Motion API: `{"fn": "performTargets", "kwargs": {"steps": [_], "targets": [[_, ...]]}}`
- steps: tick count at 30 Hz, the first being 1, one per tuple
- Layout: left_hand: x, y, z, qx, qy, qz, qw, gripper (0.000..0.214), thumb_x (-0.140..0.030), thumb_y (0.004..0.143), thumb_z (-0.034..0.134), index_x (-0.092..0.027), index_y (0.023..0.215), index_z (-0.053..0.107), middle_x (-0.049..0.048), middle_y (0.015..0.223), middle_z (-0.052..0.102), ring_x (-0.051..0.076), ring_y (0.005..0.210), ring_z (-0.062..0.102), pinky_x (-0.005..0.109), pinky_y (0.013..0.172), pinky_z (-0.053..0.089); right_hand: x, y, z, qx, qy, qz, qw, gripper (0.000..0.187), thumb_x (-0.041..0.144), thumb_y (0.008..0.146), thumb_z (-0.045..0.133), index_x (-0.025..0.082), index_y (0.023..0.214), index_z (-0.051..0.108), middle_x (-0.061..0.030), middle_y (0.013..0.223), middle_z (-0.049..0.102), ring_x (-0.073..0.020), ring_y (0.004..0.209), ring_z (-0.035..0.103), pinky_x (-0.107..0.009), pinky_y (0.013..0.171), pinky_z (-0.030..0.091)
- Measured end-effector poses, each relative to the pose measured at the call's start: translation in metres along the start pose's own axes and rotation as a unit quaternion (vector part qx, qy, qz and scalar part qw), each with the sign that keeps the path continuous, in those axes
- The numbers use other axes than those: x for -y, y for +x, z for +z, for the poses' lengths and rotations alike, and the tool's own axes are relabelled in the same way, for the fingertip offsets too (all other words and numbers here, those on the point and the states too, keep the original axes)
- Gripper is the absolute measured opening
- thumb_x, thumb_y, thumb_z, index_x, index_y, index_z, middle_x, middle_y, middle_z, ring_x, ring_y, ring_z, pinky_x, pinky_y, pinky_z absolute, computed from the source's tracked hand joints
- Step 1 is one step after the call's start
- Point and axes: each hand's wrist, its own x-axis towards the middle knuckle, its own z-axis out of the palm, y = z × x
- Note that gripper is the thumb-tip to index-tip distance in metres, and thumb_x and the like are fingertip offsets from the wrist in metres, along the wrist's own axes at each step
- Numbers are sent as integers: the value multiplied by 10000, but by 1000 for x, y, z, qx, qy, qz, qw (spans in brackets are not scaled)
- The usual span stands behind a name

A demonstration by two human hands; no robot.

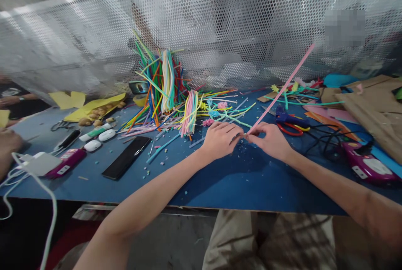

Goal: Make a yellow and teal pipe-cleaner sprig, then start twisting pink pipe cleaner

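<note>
A long pink pipe cleaner [284, 87] slants up and to the right from between the fingers of my right hand [272, 139], which is closed in a pinch on its lower end. My left hand [221, 139] meets it fingertip to fingertip, its fingers curled and pressed together. What lies in the left fingertips is too small to make out. A thin wire-like line shows just behind the left hand. Beyond both hands lie twisted pipe-cleaner pieces [215, 112] in blue, pink and green. Scissors with red handles [290, 129] rest right of my right hand.
Bundled pipe cleaners [168, 81] stand against the perforated metal screen [194, 18]. A black phone [127, 157], white cases and a purple device [67, 163] with cables lie left. At right are a blue glue gun [284, 115], another purple device [370, 163] and brown paper [377, 106]. Another person's hand [9, 146] shows far left.
</note>
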Motion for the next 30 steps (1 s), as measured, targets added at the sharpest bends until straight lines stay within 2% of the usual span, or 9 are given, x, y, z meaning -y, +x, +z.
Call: {"fn": "performTargets", "kwargs": {"steps": [8,11,16,20,23,25,27,30], "targets": [[-2,2,-1,-10,-54,-20,998,191,-332,974,478,-213,941,623,25,999,704,173,964,605,333,873,393,-1,4,-3,62,155,73,983,151,331,755,651,211,716,734,-3,678,709,-178,684,627,-306,713,463],[0,2,-1,-9,-84,-19,996,189,-327,976,472,-210,956,620,38,1017,699,178,1004,597,342,916,407,-2,3,-2,60,207,89,972,169,367,740,678,207,733,732,1,670,698,-169,686,616,-296,716,458],[8,3,-7,-35,-118,-6,992,171,-285,971,479,-191,955,621,69,1015,697,183,995,604,354,937,445,-7,6,-5,32,223,110,968,174,370,724,700,199,707,725,8,645,671,-151,659,582,-291,703,437],[13,2,-13,-90,-120,35,988,101,-237,936,559,-207,948,655,28,949,727,154,935,618,332,933,466,-9,6,-7,5,236,122,964,199,393,716,713,194,714,730,-5,662,669,-154,686,587,-296,727,444],[9,0,-11,-102,-139,44,984,95,-234,920,591,-214,953,678,15,932,739,135,878,638,303,872,490,-8,6,-5,2,256,122,959,257,442,707,730,190,758,740,-22,701,680,-165,708,593,-305,728,459],[4,-1,-6,-92,-163,12,982,122,-263,927,581,-196,933,683,31,918,737,137,850,649,296,835,504,-8,6,-2,0,270,121,955,296,476,707,731,189,780,742,-23,705,680,-167,712,593,-306,728,462],[-1,-1,0,-66,-183,-40,980,169,-312,934,572,-194,927,693,37,913,735,145,855,655,299,835,512,-9,5,0,-3,276,117,954,330,510,712,722,191,792,741,-19,705,677,-165,716,593,-305,734,462],[-5,0,7,-39,-225,-123,966,220,-391,919,588,-208,938,709,22,915,738,132,782,655,268,747,521,-9,5,3,3,269,111,957,359,541,713,712,194,801,732,-20,719,680,-169,733,603,-306,752,471]]}}
